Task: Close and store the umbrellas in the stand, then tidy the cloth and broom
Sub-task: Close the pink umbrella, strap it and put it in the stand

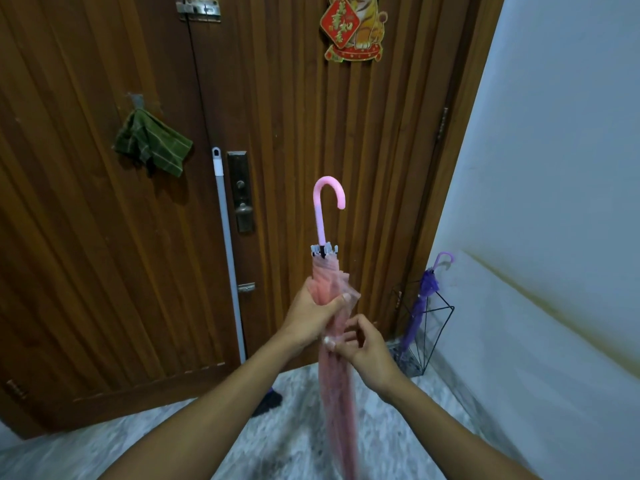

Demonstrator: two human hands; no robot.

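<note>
Motion-blurred pink umbrella [330, 289], left hand [313, 315] gripping it, right hand [360, 344] pinching its strap.

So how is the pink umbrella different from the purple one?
The pink umbrella is gripped by the left hand while the right hand pinches its folds; the purple umbrella already stands in the wire stand, untouched. The pink one looks bigger, being nearer. Both are closed, with hooked handles up.

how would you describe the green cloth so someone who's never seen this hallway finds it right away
Start at the brown slatted wooden door. On its left half, above and left of the white-capped grey broom handle leaning there, the crumpled dark green checked cloth hangs from a small hook. It is the only green, soft thing on the door.
</note>
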